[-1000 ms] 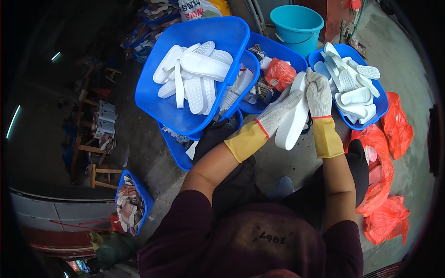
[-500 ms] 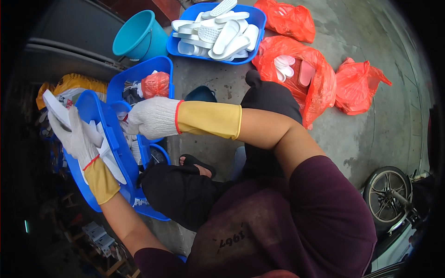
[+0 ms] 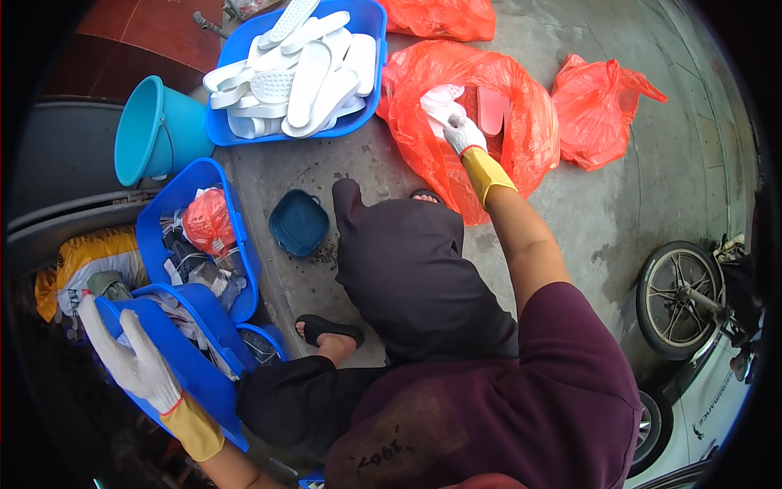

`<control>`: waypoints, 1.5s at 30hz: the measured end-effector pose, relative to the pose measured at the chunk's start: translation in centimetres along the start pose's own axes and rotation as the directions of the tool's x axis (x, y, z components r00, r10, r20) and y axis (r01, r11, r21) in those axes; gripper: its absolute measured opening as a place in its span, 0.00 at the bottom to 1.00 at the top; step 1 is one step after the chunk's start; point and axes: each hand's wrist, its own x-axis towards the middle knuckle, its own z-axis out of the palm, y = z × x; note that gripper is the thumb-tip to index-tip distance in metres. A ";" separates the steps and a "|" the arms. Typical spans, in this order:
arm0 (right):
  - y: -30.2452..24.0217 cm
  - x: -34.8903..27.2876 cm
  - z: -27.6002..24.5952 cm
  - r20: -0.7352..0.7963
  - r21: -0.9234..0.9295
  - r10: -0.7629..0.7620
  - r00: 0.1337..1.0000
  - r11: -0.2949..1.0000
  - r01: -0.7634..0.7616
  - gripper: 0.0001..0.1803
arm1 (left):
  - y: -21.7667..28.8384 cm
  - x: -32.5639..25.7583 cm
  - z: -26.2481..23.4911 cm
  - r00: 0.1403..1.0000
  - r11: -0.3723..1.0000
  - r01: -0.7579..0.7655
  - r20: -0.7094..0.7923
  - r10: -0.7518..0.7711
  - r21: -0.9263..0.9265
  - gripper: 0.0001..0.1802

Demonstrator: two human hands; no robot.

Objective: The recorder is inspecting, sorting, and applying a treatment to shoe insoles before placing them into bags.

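Observation:
My right hand [image 3: 466, 137], in a white knit glove with a yellow cuff, reaches into a large orange-red plastic bag [image 3: 521, 175]. Its fingers look curled against the white slippers [image 3: 440, 102] there; what they hold, if anything, is hidden. Beside them in the bag lies a pink slipper [image 3: 492, 111]. On the left, my left hand [image 3: 134, 359], gloved alike, is held above a blue tub [image 3: 191, 367] with nothing in it, thumb and fingers apart.
A blue basin [image 3: 379, 61] heaped with white slipper soles [image 3: 309, 81] stands at the far side, next to a teal bucket [image 3: 138, 130]. Another blue tub [image 3: 248, 269] holds a red bag and small packets. A dark square container [image 3: 298, 222] sits on the floor; a motorbike wheel [image 3: 680, 300] is at right.
My right hand has gone from the blue tubs to the orange-red bag. My left hand no longer holds the white slipper. The view has shifted to the right.

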 end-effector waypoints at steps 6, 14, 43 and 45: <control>6.6 5.3 0.4 -0.192 -0.101 0.547 0.815 0.815 -0.570 0.31 | 7.1 -7.2 14.3 0.826 0.927 0.263 0.558 -0.074 -0.267 0.33; 13.7 12.2 3.6 -0.218 -0.394 0.489 0.845 0.748 -0.534 0.65 | 11.0 -14.6 25.4 0.526 0.667 0.692 0.825 -0.205 -0.276 0.31; 16.9 -0.2 -13.6 -0.529 0.117 0.185 0.828 0.982 -0.145 0.26 | 13.1 -16.8 26.0 0.500 0.519 0.793 0.827 -0.256 -0.318 0.34; 18.0 -0.7 -15.0 -0.512 -0.260 0.135 0.848 0.917 -0.303 0.27 | 12.9 -17.3 26.4 0.506 0.530 0.783 0.829 -0.238 -0.326 0.34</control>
